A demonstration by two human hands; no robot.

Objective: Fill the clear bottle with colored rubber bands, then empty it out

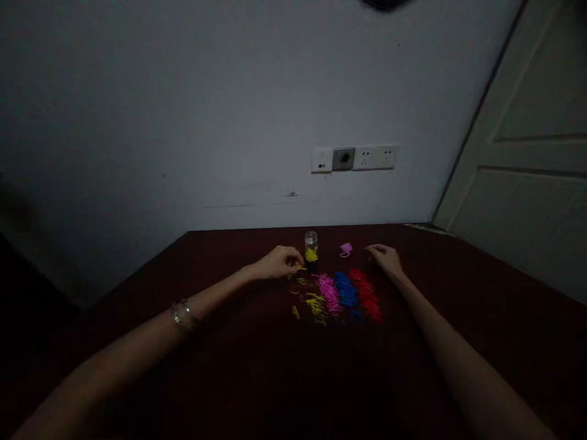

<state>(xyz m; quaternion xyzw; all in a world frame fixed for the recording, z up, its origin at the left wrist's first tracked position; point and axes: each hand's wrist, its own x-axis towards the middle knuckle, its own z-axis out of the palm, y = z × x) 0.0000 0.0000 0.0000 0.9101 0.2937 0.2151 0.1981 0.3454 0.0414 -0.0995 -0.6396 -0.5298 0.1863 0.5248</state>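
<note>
My left hand [280,263] is closed in a pinch on a yellow rubber band [301,267], just left of a small clear jar [311,239]. Upright and without a lid, the jar has yellow rubber bands [311,255] inside. My right hand [385,258] rests on the table at the right, fingers loosely stretched out and holding nothing. Between the jar and that hand lies a pink cap with a loop [345,249]. Rubber bands lie in rows in front of the jar: yellow [316,307], pink [328,292], blue [346,290] and red [366,294].
Several loose yellow bands [296,312] are scattered left of the rows on the dark red table [257,354]. Behind the table's far edge stands a pale wall [229,122] with sockets [373,157]. A panelled door [527,171] is at the right.
</note>
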